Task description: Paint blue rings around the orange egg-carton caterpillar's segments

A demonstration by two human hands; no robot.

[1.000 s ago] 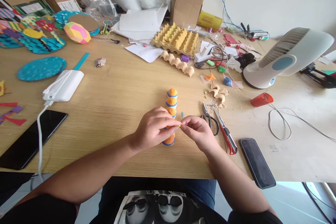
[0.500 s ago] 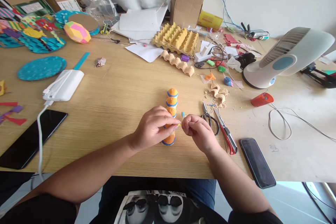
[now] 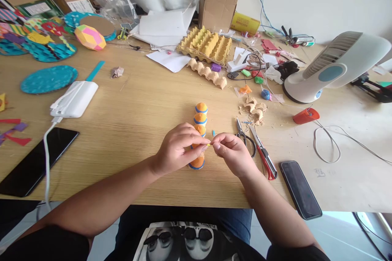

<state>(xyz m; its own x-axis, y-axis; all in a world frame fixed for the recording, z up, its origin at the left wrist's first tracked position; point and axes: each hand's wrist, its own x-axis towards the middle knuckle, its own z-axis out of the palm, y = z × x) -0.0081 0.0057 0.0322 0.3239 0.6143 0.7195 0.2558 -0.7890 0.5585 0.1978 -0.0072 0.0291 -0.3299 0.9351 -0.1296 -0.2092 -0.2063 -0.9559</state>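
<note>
Between the thumb and fingers of my left hand (image 3: 180,147) is pinched a tiny yellow piece (image 3: 208,144), too small to name further. My right hand (image 3: 234,153) is closed, its thumb and fingertips meeting right beside the yellow piece; whether they grip it too is hard to see. Under and behind my left hand lies a row of orange egg-carton bumps (image 3: 201,119) with blue bands round their bases, partly hidden by the fingers. A small blue bit (image 3: 213,133) rests on the table just beyond my fingertips.
Scissors (image 3: 245,136) and a red utility knife (image 3: 266,157) lie right of my right hand, near a phone (image 3: 300,189). Carton scraps (image 3: 255,109), a red cup (image 3: 306,116) and a white fan (image 3: 318,69) stand farther right. A power bank (image 3: 75,100) is at left.
My right hand's fingers have uncurled a little and moved left, so their tips now meet the yellow piece at my left fingertips. My left hand has stayed in place.
</note>
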